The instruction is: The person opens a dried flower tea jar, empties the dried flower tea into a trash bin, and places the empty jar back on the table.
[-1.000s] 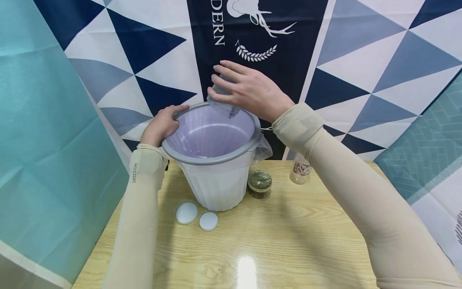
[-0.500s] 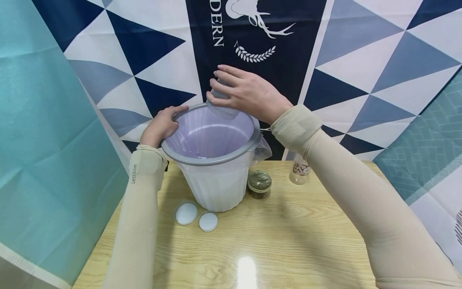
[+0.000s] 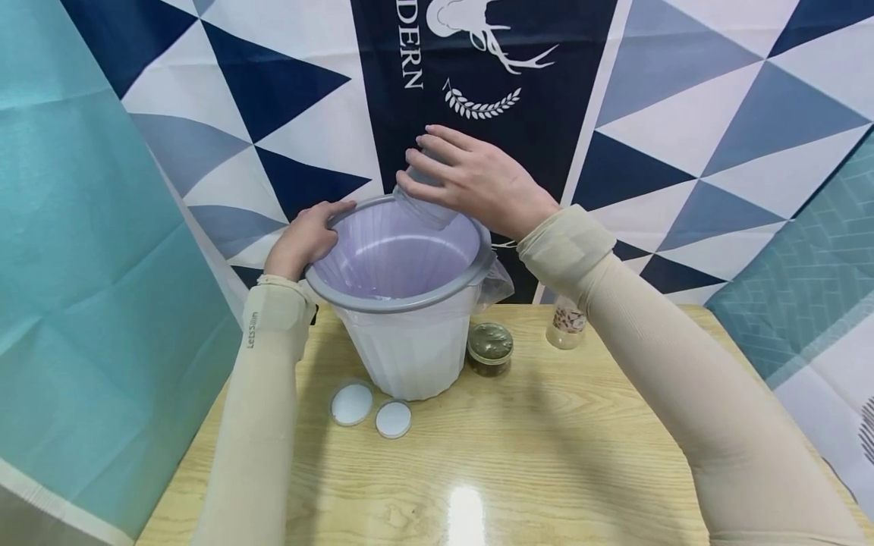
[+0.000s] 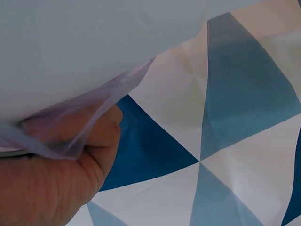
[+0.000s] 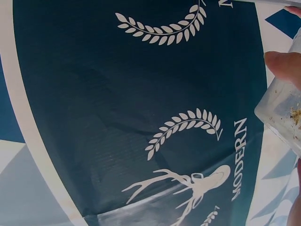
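Note:
Curled over the left rim of a white bin (image 3: 410, 353) with a grey rim is my left hand (image 3: 306, 236). The left wrist view shows a thin see-through liner (image 4: 101, 113) lying over that hand's fingers. My right hand (image 3: 471, 180) holds a clear plastic jar (image 3: 425, 211), tilted mouth-down over the bin's far rim. In the right wrist view, small brownish bits cling inside the jar, most of which is cut off by the frame edge. Inside, the bin is lined with pale purple plastic, and its floor is partly hidden.
Two round white lids (image 3: 352, 404) lie before the bin on the wooden table (image 3: 546, 455). Right of it stands a short jar (image 3: 490, 347) with dark contents. A clear container (image 3: 568, 322) with reddish bits stands farther right. Patterned cloth hangs behind.
The right hand dips slightly, then shifts a little to the right with the jar still tilted. A darker patch at the jar's mouth one second ago no longer shows. The left hand stays put.

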`<state>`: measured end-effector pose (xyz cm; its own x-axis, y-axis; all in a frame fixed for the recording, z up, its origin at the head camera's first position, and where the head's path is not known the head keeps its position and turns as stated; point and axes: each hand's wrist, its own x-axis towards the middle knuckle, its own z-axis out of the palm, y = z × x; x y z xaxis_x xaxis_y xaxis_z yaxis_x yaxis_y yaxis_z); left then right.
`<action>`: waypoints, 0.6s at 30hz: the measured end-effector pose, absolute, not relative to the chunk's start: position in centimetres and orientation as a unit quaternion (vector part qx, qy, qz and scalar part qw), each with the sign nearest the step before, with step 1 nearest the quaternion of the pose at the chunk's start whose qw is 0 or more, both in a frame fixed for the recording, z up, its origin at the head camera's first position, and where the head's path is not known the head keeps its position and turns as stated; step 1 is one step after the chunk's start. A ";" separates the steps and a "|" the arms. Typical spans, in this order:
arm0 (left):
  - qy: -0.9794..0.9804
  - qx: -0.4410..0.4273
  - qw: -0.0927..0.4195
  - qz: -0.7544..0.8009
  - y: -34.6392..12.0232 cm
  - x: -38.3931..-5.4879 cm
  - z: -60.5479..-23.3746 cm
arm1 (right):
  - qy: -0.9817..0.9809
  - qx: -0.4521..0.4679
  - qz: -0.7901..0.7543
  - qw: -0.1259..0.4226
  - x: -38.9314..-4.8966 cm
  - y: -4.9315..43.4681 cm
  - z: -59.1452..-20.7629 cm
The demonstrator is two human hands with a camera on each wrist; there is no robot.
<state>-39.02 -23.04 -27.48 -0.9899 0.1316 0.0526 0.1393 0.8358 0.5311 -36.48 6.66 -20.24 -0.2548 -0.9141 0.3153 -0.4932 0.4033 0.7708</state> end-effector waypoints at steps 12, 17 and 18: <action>-0.966 -0.074 0.132 -0.212 -23.8 -38.4 -26.8 | -0.847 0.428 0.077 0.306 -36.5 7.9 -20.6; -0.930 -0.123 0.232 -0.258 -23.7 -36.5 -26.3 | -0.857 0.406 0.135 0.287 -36.3 8.4 -21.1; -0.923 -0.141 0.243 -0.261 -23.4 -35.9 -26.2 | -0.857 0.403 0.143 0.286 -36.2 8.5 -21.2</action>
